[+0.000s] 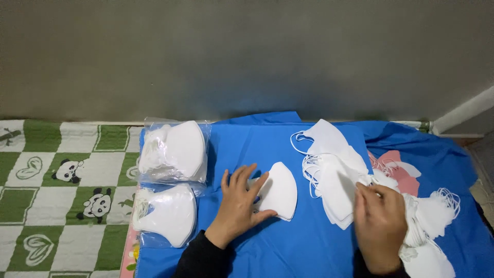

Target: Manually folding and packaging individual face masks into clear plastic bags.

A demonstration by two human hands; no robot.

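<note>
Left hand point(237, 203) lies spread on a folded white mask point(279, 191); right hand point(380, 221) pinches one from the loose pile point(337, 170).

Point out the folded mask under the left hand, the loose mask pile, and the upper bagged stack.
folded mask point(280, 193), head view, white front panel.
loose mask pile point(337, 180), head view, top mask.
upper bagged stack point(180, 149), head view, front mask.
</note>
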